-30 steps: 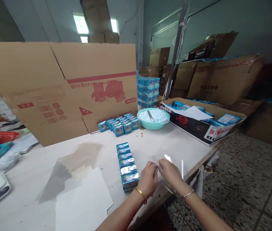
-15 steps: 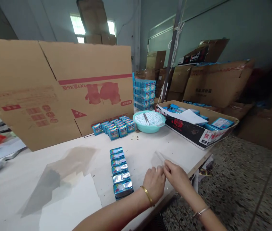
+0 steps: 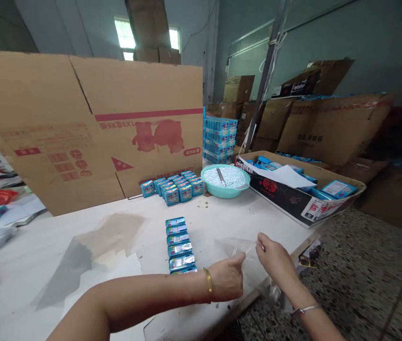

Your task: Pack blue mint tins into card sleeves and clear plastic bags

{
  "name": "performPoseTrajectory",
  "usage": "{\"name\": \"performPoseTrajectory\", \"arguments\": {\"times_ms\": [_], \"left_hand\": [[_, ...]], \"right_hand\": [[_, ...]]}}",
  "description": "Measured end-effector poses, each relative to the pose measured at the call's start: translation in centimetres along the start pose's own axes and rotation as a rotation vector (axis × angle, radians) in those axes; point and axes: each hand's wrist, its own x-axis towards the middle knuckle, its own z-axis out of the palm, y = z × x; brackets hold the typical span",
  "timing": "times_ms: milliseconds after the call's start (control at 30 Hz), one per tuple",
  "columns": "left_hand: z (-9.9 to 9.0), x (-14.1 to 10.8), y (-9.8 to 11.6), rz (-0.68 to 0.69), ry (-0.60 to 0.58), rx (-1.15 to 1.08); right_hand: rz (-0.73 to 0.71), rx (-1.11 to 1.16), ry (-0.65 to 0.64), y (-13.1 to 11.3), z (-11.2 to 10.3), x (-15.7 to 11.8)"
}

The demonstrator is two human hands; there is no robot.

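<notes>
A clear plastic bag (image 3: pixel 238 245) is stretched between my two hands over the table's front right edge. My left hand (image 3: pixel 226 279), below a gold bangle, is closed on one side of the bag. On the other side my right hand (image 3: pixel 273 253), with a silver bangle at its wrist, pinches the film. The lower part of the bag hangs by the table edge, partly behind my right hand. Left of the bag runs a row of small blue tins (image 3: pixel 179 249) with shiny tops; my left forearm covers its near end.
Behind the row stand a block of blue tins (image 3: pixel 185 192) and a turquoise bowl (image 3: pixel 225 190) of small pale pellets with metal tweezers (image 3: pixel 221 176). A black carton (image 3: pixel 282 199) of blue packs is right; a big cardboard box (image 3: pixel 151 99) stands left. White paper sheets (image 3: pixel 115 274) lie front left.
My hands have moved apart, drawing the plastic bag out wider between them. My left forearm now crosses the near end of the tin row. The view has shifted slightly.
</notes>
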Motion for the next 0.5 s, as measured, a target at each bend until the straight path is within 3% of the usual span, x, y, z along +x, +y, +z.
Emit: {"name": "performPoseTrajectory", "arguments": {"times_ms": [133, 200, 333, 433, 500], "left_hand": [[-0.2, 0.6, 1.1, 0.449, -0.155, 0.284], [-1.6, 1.4, 1.3, 0.426, -0.164, 0.405], [-4.5, 2.1, 0.8, 0.292, -0.167, 0.418], [-3.6, 1.0, 0.8, 0.398, -0.139, 0.372], [-1.6, -0.4, 1.0, 0.357, -0.137, 0.194]], "right_hand": [[-0.130, -0.137, -0.021, -2.8, -1.5, -0.2], [-0.154, -0.167, -0.023, -3.7, -1.9, -0.3], [-0.120, -0.160, -0.064, -4.2, -2.4, -0.3], [-0.101, -0.115, -0.098, -4.6, -2.6, -0.4], [-0.114, -0.117, -0.116, -5.0, -2.6, -0.6]]}}
